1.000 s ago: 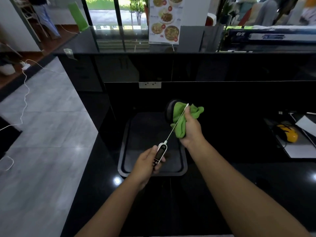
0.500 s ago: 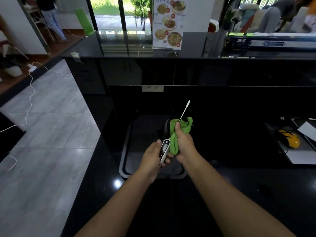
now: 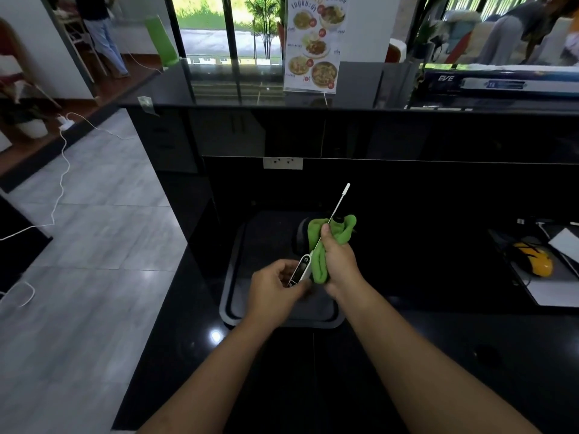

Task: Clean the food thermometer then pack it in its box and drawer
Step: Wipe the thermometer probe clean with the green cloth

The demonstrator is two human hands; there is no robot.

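Left hand (image 3: 275, 285) closed on thermometer (image 3: 300, 270) body; right hand (image 3: 340, 261) clamping green cloth (image 3: 321, 245) around probe, over black tray (image 3: 232, 308)

Left hand (image 3: 275, 285), right hand (image 3: 340, 261) both gripping, seemingly touching.

Daylight pours through the tall glass doors (image 3: 219, 29) beyond the glossy black stone counter (image 3: 470, 355), leaving the garden outside washed out. The counter stays dim, catching one small white glare spot near its left edge. The wide lens bends the outer edges, and the grey tiled floor (image 3: 94, 245) left of the counter looks softly smeared.
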